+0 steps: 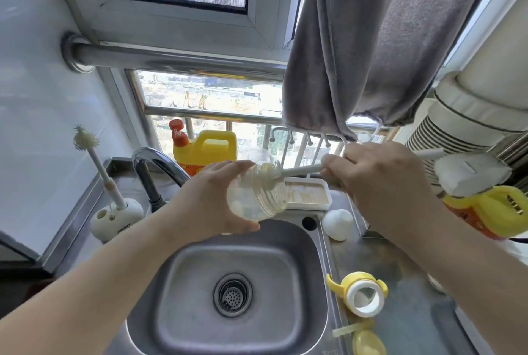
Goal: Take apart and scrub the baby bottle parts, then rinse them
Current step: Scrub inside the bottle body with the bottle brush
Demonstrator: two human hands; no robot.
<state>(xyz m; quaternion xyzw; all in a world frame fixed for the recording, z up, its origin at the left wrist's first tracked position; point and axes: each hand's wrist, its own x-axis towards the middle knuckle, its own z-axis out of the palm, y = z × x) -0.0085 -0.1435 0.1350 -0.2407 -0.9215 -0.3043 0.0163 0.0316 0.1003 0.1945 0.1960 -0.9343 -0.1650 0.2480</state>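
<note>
My left hand [208, 197] grips a clear baby bottle body [257, 193] above the steel sink [311, 263], its threaded mouth tilted up to the right. My right hand [374, 177] holds the white handle of a bottle brush [303, 169], and the brush head sits inside the bottle's mouth. On the counter to the right lie a yellow collar with handles and a white ring [360, 296], a white dome-shaped cap [338, 223] and a yellow lid [367, 342].
A tap [155, 167] arches behind the sink. A second brush [94, 160] stands in a white holder [114, 219] at left. A yellow detergent jug [208, 149], a white tray [308, 194] and a drying rack [303, 140] sit at the back. A grey towel [371, 40] hangs overhead.
</note>
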